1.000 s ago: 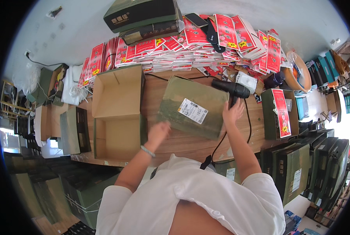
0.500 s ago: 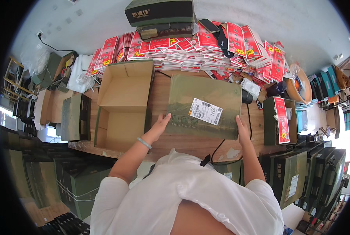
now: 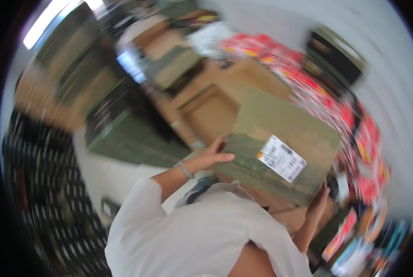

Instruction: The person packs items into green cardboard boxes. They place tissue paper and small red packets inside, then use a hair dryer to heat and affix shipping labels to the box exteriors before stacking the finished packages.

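1. Person's left hand [image 3: 208,159]: half-closed on green box's [image 3: 285,124] left edge, thumb on top.
2. Right hand [image 3: 318,201]: curled at lower right edge, partly hidden.
3. Green box: held between both hands before white shirt [image 3: 192,226], white label [image 3: 281,159] facing up.
4. Open tan-lined box [image 3: 211,113] just beyond, then blurred red packets [image 3: 315,87] along wall [image 3: 393,55].

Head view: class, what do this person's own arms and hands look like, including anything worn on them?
The left hand wears no glove; a pale, rounded band circles its wrist. The right hand is gloveless too, with no band visible. Short white sleeves leave the forearms uncovered. Blur hides finer details.
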`<state>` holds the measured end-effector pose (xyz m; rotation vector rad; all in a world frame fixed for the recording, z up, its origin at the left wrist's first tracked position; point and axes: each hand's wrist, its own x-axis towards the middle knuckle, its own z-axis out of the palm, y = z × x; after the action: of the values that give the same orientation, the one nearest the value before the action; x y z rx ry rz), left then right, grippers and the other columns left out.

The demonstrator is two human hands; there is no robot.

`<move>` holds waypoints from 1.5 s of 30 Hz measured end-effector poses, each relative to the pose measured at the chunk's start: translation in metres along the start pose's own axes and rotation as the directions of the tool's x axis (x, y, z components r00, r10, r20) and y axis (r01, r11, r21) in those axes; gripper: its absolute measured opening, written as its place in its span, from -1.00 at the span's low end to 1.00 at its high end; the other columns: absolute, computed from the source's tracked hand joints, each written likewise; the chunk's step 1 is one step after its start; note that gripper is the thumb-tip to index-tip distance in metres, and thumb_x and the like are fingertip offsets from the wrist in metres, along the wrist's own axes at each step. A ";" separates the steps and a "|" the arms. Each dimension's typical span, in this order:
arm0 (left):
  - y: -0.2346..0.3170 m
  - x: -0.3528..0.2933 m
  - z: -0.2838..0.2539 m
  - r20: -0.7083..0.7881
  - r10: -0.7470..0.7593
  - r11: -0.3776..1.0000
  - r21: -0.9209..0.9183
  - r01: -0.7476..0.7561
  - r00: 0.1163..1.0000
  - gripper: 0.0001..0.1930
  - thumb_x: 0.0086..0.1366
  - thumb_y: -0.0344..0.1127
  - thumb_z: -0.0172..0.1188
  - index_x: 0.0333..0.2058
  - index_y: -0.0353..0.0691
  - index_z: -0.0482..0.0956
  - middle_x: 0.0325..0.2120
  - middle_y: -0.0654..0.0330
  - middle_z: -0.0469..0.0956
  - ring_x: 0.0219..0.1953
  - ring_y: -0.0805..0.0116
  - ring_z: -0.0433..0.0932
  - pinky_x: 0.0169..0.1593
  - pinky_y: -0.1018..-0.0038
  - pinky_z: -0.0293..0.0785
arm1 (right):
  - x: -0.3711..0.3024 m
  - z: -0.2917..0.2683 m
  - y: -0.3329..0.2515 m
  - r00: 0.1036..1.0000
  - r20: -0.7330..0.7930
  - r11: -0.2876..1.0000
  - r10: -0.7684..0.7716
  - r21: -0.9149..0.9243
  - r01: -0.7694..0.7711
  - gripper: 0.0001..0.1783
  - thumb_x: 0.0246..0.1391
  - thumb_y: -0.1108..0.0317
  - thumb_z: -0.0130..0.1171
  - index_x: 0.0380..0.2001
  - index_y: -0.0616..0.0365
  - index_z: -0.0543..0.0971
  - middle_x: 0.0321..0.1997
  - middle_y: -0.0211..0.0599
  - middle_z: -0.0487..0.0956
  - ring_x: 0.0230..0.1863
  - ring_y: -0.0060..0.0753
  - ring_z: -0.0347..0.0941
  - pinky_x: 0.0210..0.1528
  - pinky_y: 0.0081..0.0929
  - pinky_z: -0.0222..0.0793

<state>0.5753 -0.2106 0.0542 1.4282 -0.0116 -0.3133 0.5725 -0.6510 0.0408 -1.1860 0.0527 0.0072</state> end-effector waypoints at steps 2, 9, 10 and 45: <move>-0.020 -0.062 -0.024 -0.182 -0.009 0.987 -0.157 -0.020 0.983 -0.08 0.18 -0.06 0.30 0.35 -0.21 -0.07 0.25 -0.02 0.13 0.30 0.15 0.12 0.33 0.25 0.07 | 0.020 0.018 0.026 0.986 -0.082 0.988 0.148 -0.027 -0.150 -0.27 0.32 -0.12 -0.21 0.36 0.17 0.11 0.35 -0.07 0.26 0.30 -0.14 0.24 0.32 -0.22 0.15; -0.102 -0.297 0.010 -0.710 -0.235 0.696 -0.600 -0.394 0.664 -0.24 0.21 0.10 0.19 0.26 -0.20 0.19 0.19 0.08 0.32 0.24 0.14 0.29 0.27 0.18 0.21 | 0.094 0.084 0.062 0.983 0.133 0.950 0.124 -0.302 -0.079 -0.42 0.34 0.04 -0.14 0.26 0.21 0.26 0.23 -0.09 0.41 0.15 -0.19 0.40 0.17 -0.32 0.25; -0.114 -0.321 0.028 -0.753 -0.356 0.616 -0.635 -0.466 0.554 -0.27 0.22 0.11 0.17 0.25 -0.15 0.21 0.18 0.12 0.35 0.22 0.14 0.32 0.24 0.13 0.25 | 0.103 0.097 0.064 0.975 0.178 0.949 0.130 -0.308 -0.070 -0.42 0.34 0.04 -0.14 0.25 0.21 0.27 0.22 -0.10 0.42 0.15 -0.18 0.41 0.17 -0.32 0.25; -0.102 0.117 0.092 0.459 0.219 0.447 0.737 -0.507 0.861 -0.62 0.31 -0.27 0.10 0.07 -0.26 0.43 0.05 0.02 0.45 0.15 0.08 0.37 0.26 0.18 0.24 | 0.011 -0.048 0.136 0.962 -0.039 -0.021 -0.272 -0.999 -0.046 -0.32 -0.12 0.10 0.38 0.10 0.03 0.44 0.22 -0.06 0.37 0.20 0.08 0.29 0.23 -0.08 0.20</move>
<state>0.6483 -0.3367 -0.0524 2.2894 -0.8482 -0.1407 0.5774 -0.6450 -0.1039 -2.7702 0.1755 -0.3130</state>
